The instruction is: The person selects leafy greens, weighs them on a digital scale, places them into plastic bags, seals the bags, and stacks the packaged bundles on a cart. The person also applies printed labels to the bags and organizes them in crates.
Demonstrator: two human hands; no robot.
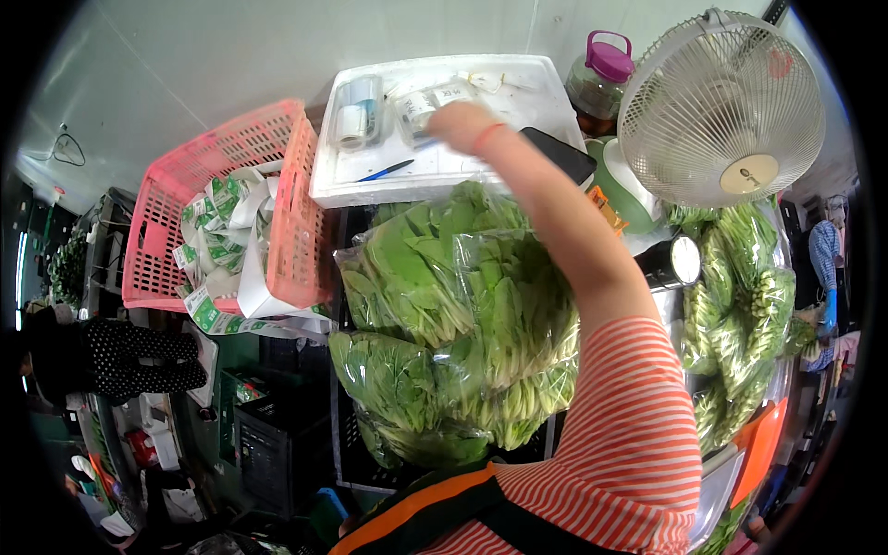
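My right hand (462, 128) reaches across a white foam tray (328, 180), at the near edge of a clear plastic box (416, 109) that holds white label rolls. The hand is smeared by motion and its fingers are hard to make out. A second clear box (359, 97) with a roll of labels stands to the left, and a blue pen (385, 170) lies in front of it. Under my arm, several clear bags of leafy greens (416, 277) are piled in a dark crate (340, 444). My left hand is out of view.
On the left, a pink plastic basket (294, 203) holds strips of green-and-white labels (227, 199). A dark phone (560, 155) rests at the tray's right edge. Beyond it are a purple-lidded jar (597, 88), a fan (721, 111) and bagged green vegetables (740, 296).
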